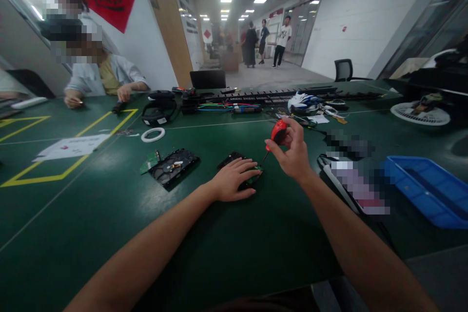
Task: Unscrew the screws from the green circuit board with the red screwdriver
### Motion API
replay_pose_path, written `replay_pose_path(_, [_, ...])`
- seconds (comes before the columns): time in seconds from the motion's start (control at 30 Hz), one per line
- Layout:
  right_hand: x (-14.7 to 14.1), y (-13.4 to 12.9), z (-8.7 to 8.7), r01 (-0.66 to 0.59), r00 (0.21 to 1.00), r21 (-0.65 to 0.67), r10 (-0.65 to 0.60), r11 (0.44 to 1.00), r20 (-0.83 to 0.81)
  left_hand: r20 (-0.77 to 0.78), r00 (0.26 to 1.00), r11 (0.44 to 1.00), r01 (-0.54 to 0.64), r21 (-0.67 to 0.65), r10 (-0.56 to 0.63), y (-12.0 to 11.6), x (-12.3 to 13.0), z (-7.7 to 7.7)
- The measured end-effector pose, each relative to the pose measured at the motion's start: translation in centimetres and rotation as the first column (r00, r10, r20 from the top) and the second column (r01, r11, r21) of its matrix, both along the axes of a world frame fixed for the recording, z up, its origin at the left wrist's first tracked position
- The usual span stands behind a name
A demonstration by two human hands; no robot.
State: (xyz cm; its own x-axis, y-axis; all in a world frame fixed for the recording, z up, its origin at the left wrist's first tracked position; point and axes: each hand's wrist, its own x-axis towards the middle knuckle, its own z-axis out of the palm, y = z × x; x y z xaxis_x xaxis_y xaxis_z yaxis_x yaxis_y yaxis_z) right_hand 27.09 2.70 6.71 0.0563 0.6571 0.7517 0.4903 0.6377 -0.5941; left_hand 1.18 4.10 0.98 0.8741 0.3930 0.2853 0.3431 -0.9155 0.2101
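My left hand (pixel 236 179) lies flat with fingers spread over a black device with a green circuit board (pixel 259 168), hiding much of it. In my right hand (pixel 295 153) is a red-handled screwdriver (pixel 279 131), gripped between thumb and fingers. Its thin shaft slants down to the left, and the tip is at the board's right end, close to my left fingertips; whether it touches a screw cannot be made out. Further left on the green table (pixel 204 243) sits an opened black casing (pixel 173 168) with a small green board (pixel 149 162) at its left edge.
A white ring (pixel 153 134) lies behind the casing. Cables (pixel 234 107), tools and white-blue gloves (pixel 302 101) line the back. A blue tray (pixel 431 190) stands at right, near a white-edged object (pixel 340 187). Across the table at left sits a person (pixel 106 75); others stand far back.
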Motion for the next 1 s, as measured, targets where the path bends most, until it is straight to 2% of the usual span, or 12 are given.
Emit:
replay_pose_path(0.1, [-0.16, -0.28, 0.13, 0.006, 1.000, -0.011, -0.006, 1.000, -0.001, -0.006, 1.000, 1.000, -0.003, -0.003, 0.003, -0.06, 0.01, 0.07])
replay_pose_path(0.3, [-0.37, -0.51, 0.16, -0.096, 0.992, -0.075, 0.089, 0.993, -0.089, -0.001, 1.000, 1.000, 0.001, -0.010, -0.001, -0.04, 0.03, 0.12])
replay_pose_path(0.63, [-0.56, -0.85, 0.43, 0.060, 0.998, 0.013, -0.060, 0.998, 0.013, -0.014, 1.000, 1.000, -0.003, -0.006, 0.003, -0.13, 0.02, 0.21])
replay_pose_path(0.87, [-0.19, -0.50, 0.06, -0.031, 0.995, -0.024, 0.029, 0.999, -0.097, -0.009, 1.000, 1.000, -0.006, -0.007, 0.006, -0.06, 0.05, 0.06])
replay_pose_path(1.0, [-0.24, -0.40, -0.06, 0.025, 0.998, -0.010, -0.025, 1.000, -0.065, -0.015, 1.000, 1.000, -0.004, -0.009, 0.004, -0.12, 0.06, 0.27])
